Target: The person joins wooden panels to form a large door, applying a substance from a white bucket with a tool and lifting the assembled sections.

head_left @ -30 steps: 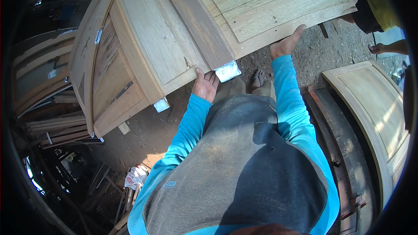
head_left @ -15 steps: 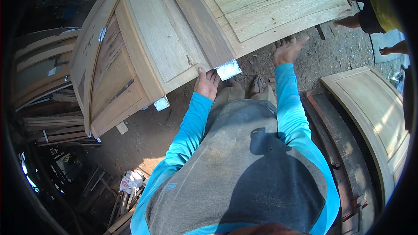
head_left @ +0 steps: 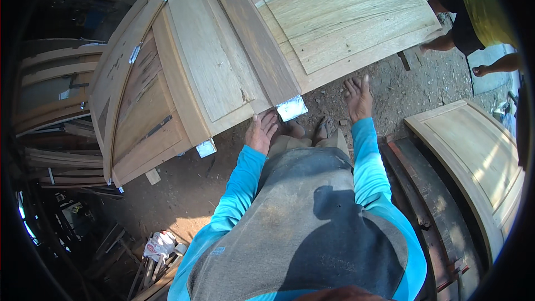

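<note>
In front of me lies a large wooden panelled door (head_left: 356, 11), with a darker wooden board (head_left: 251, 28) and a paler panelled piece (head_left: 209, 50) to its left. Silvery wrapping (head_left: 292, 108) covers the near end of the dark board. My left hand (head_left: 261, 132) is palm up just below the near edge, by that wrapping, fingers spread; whether its fingertips touch the wood I cannot tell. My right hand (head_left: 358, 98) is off the door's edge, its palm bare and fingers apart, holding nothing.
Another panelled door (head_left: 468, 145) leans over dark planks (head_left: 429, 178) at the right. A person in a yellow top (head_left: 487, 14) stands beyond the door's far right corner. Stacked frames (head_left: 58, 89) fill the left, and a white bag (head_left: 160, 245) sits on scrap wood behind.
My right hand has drawn back from under the door's edge toward me. My left hand has shifted slightly nearer to me too. The door stays nearly in place.
</note>
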### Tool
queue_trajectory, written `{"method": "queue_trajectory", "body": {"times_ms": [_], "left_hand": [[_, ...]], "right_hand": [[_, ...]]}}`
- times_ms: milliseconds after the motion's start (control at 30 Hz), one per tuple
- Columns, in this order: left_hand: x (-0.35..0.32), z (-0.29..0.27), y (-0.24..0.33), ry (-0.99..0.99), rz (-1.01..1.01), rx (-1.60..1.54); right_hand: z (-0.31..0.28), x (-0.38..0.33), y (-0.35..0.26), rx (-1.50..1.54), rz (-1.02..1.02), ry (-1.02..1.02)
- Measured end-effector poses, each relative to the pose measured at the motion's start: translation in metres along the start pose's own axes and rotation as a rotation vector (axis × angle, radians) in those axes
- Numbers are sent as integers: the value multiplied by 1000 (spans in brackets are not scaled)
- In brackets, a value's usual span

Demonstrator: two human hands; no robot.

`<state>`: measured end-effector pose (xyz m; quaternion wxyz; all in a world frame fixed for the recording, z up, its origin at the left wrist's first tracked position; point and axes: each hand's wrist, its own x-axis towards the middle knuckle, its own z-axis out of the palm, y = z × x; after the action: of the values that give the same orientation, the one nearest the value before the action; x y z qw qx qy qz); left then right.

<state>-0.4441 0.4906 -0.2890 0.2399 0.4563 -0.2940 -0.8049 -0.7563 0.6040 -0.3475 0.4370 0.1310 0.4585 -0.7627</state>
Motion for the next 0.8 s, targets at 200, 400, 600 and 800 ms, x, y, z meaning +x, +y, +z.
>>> {"method": "queue_trajectory", "body": {"times_ms": [200,400,600,800], "left_hand": [[-57,-139,-93,441,-167,224],[-214,-280,-267,1087,-756,213],[-235,-329,-308,937,-643,569],[-189,-341,-214,896,-343,524]], "right_hand": [[-194,-61,79,-458,252,321],[-362,-79,135,-1179,340,329],[-267,-80,110,-989,276,333],[-182,-66,140,-1152,251,173]]}}
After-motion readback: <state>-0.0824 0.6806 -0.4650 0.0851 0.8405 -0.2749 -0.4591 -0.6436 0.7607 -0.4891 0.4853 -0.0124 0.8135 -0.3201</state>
